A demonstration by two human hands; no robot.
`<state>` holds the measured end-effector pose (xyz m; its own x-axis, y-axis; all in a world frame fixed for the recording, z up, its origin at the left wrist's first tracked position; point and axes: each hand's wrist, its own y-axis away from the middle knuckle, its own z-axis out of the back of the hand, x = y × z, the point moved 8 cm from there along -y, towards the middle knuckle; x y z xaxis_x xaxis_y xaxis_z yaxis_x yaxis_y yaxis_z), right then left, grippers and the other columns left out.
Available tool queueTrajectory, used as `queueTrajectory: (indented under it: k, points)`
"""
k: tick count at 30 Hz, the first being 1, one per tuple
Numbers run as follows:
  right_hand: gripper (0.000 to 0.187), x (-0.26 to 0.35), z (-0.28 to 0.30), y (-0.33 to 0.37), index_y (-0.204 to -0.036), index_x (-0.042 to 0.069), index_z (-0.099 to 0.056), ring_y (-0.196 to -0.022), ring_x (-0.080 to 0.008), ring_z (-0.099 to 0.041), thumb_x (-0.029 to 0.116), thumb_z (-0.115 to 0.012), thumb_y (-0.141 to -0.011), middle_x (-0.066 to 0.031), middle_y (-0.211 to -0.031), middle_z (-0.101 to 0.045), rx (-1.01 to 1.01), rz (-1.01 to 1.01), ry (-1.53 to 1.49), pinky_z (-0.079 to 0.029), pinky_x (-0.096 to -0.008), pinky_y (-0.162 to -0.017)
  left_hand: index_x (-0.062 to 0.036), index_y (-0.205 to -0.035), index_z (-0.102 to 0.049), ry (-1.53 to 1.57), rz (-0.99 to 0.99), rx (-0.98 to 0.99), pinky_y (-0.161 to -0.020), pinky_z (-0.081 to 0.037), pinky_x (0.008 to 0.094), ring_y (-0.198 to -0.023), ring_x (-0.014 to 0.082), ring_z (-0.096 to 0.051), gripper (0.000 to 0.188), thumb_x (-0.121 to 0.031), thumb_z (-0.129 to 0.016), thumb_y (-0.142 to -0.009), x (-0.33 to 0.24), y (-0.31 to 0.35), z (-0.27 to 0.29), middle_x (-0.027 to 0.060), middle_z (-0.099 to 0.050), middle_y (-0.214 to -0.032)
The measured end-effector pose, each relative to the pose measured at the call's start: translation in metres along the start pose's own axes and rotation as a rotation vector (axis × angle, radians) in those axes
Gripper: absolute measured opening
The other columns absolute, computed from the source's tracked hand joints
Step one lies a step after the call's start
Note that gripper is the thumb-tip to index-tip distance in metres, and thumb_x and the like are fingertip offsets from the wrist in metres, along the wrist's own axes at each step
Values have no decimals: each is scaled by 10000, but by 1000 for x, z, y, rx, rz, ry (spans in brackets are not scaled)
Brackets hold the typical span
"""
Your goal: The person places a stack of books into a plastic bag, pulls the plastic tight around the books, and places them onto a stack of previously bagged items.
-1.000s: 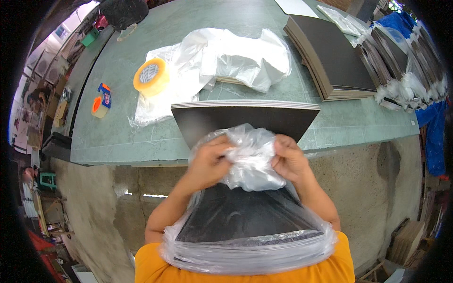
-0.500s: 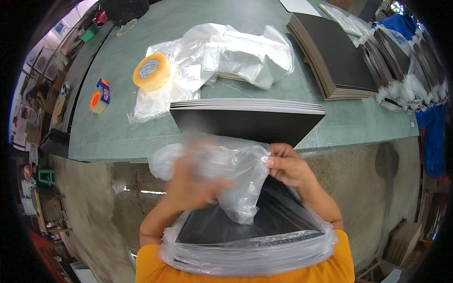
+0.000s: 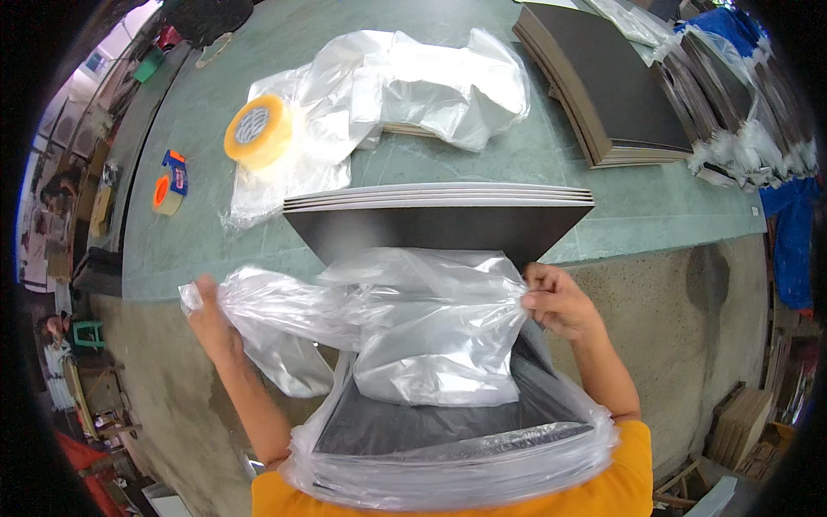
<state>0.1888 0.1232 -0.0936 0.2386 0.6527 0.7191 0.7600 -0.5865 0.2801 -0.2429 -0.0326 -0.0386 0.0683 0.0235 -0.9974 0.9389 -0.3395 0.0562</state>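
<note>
A clear plastic bag is stretched sideways between my two hands, crumpled and shiny. My left hand is closed round its gathered left end, out past the table's near edge. At the other end, my right hand pinches the bag's edge. Just beyond the bag, a stack of black panels with white edges stands at the table's front. Below the bag, close to my body, lie black panels wrapped in clear plastic, partly covered by the bag.
On the green table lie more clear bags, a roll of clear tape and a blue-orange tape dispenser. A thick stack of black boards sits at the back right, beside several plastic-wrapped bundles.
My left hand has swung out to the left, pulling the bag from a bunched shape into a long stretch. My right hand has shifted slightly right, still holding its end.
</note>
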Motion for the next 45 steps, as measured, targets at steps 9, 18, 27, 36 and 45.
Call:
queueTrajectory:
  k: [9, 18, 27, 36, 45]
  points:
    - [176, -18, -73, -20, -886, -15, -578, -658, -99, -548, 124, -598, -780, -59, -783, -596, 58, -249, 16, -446, -235, -628, -44, -1060, -446, -299, -413, 1348, -694, -448, 309, -787, 231, -583, 431, -113, -668, -696, -51, 205, -188, 140, -544, -971]
    - [171, 17, -75, -27, -711, 27, -583, -635, -75, -531, 178, -658, -736, -16, -693, -590, -94, 60, 234, -421, -211, -606, -71, -996, -574, -150, -299, 1442, -700, -445, 278, -811, 203, -591, 346, -114, -693, -674, -34, 214, -212, 108, -598, -922]
    - [233, 44, -12, 5, -749, -24, -592, -618, -150, -563, 199, -657, -729, -91, -701, -602, -83, 236, -86, -453, -267, -576, 16, -921, -544, -265, 94, 582, -649, -446, 296, -758, 147, -544, 226, -176, -497, -812, 58, 36, -49, 61, -573, -872]
    - [172, 25, -80, -36, -688, 14, -570, -585, -97, -534, 145, -681, -699, -47, -665, -581, 82, 99, 174, -423, -221, -524, -46, -926, -486, 19, -110, 738, -609, -420, 248, -681, 97, -491, 225, -37, -528, -705, -48, 128, -124, 34, -524, -806]
    - [345, 33, -85, -25, -685, 58, -516, -593, -124, -523, 374, -654, -704, -22, -656, -531, 109, 145, -234, -421, -259, -555, -37, -807, -576, -456, -260, 1041, -594, -425, 235, -677, 87, -519, 169, -145, -665, -713, -19, 107, -143, 21, -576, -738]
